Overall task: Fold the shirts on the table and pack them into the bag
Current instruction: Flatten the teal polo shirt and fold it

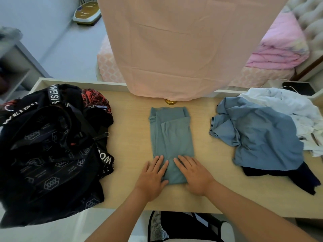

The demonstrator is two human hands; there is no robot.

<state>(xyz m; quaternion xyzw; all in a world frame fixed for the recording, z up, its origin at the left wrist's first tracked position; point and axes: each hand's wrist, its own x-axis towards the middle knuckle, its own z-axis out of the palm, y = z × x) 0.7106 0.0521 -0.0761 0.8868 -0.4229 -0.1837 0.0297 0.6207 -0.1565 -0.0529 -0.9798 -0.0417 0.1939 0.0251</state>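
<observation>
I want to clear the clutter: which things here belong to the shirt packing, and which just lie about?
Job: folded teal shirt, blue shirt, white shirt, navy garment, black bag.
Lying about: small gold object, peach cloth, dark flat device, pink bedding.

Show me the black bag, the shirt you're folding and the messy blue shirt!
black bag (52, 154): head view, on its patterned side.
folded shirt (172, 135): head view, on its bare middle.
crumpled blue shirt (262, 137): head view, on its wide middle.
</observation>
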